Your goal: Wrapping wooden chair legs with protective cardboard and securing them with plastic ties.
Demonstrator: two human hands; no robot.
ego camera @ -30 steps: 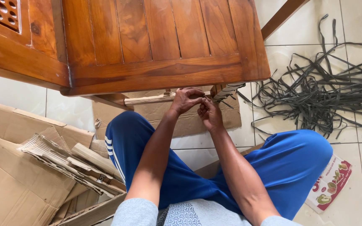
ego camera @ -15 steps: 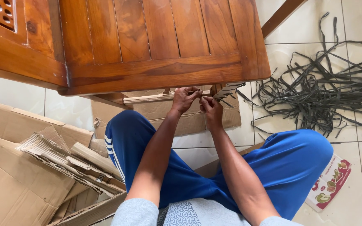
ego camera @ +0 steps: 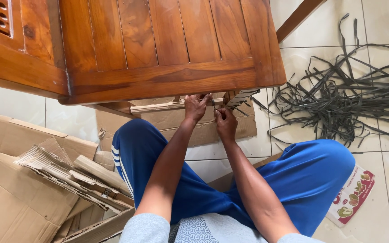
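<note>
Both hands meet just under the front edge of the wooden table (ego camera: 158, 45): the left hand (ego camera: 196, 108) is clenched on a cardboard-wrapped rail (ego camera: 158, 107), while the right hand (ego camera: 225, 123) pinches a thin dark strap (ego camera: 213, 103) beside it. The rail runs toward nine o'clock from the hands. At three o'clock a tangle of dark straps (ego camera: 347, 99) lies on the tiled floor (ego camera: 14, 101); torn cardboard (ego camera: 46, 180) is piled at eight o'clock.

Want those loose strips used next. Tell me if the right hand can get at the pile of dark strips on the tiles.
Probably yes. The right hand is at the cardboard-wrapped rail, and only bare tile lies between it and the dark strips.
</note>
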